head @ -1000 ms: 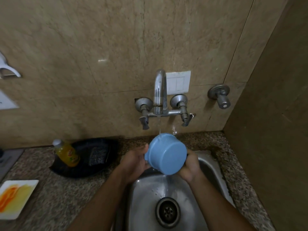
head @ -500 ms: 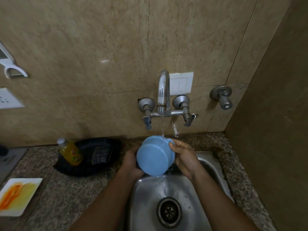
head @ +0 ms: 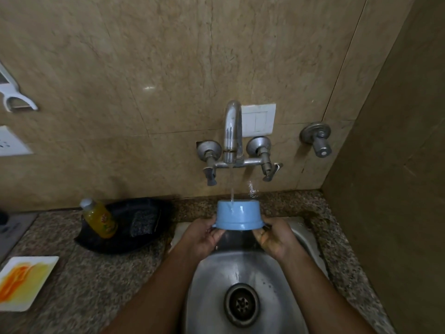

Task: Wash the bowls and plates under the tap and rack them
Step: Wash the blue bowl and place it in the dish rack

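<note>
You hold one blue bowl (head: 238, 215) upside down under the tap (head: 232, 133), over the sink (head: 209, 273). Your left hand (head: 204, 236) and right hand (head: 274, 237) grip its rim, fingers curled on it. One yellow bottle (head: 100, 219) leans on one black tray (head: 125, 239); its label is too small to read. One plate (head: 24, 282) sits on the desk (head: 79, 283).

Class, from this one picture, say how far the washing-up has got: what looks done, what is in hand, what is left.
Done: nothing that shows; no rack or washed dishes are in view. In hand: the left hand and right hand hold the blue bowl by its rim, upside down, under the running tap above the sink. Left: racking this bowl, and washing the stained white plate on the counter.
</note>
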